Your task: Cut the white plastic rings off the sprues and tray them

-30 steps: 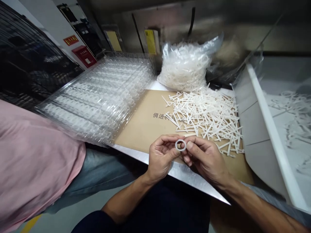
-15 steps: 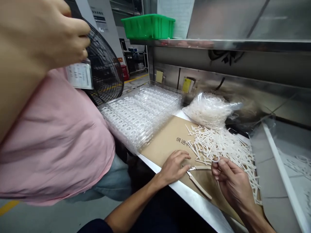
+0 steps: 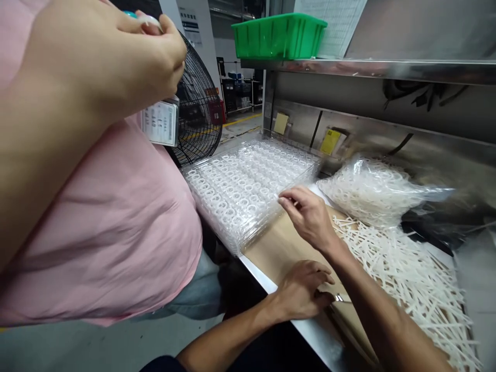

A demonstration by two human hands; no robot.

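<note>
My left hand (image 3: 304, 290) rests on the brown cardboard (image 3: 267, 248) at the table's front edge, its fingers loosely bent and apart from the thumb. By its thumb shows the metal part of hand pliers (image 3: 339, 298); the rest is mostly hidden behind my right forearm. My right hand (image 3: 308, 214) hovers at the near right side of a clear plastic tray (image 3: 248, 235), fingertips pinched together. What they hold, if anything, I cannot make out. White plastic rings (image 3: 227, 212) sit in rows in the tray. Loose white plastic sticks (image 3: 399, 274) lie heaped beyond my right forearm.
A clear bag of white plastic pieces (image 3: 372, 191) stands behind the heap. Close on the left is another person in a pink shirt (image 3: 127, 222), with a raised hand (image 3: 116, 62). Behind them is a black fan (image 3: 201, 103). A green bin (image 3: 279, 39) sits on the metal shelf (image 3: 368, 67).
My right hand has moved left from the stick heap to the tray; the white ring seen in its fingers before no longer shows. My left hand stays by the pliers. The view has shifted left.
</note>
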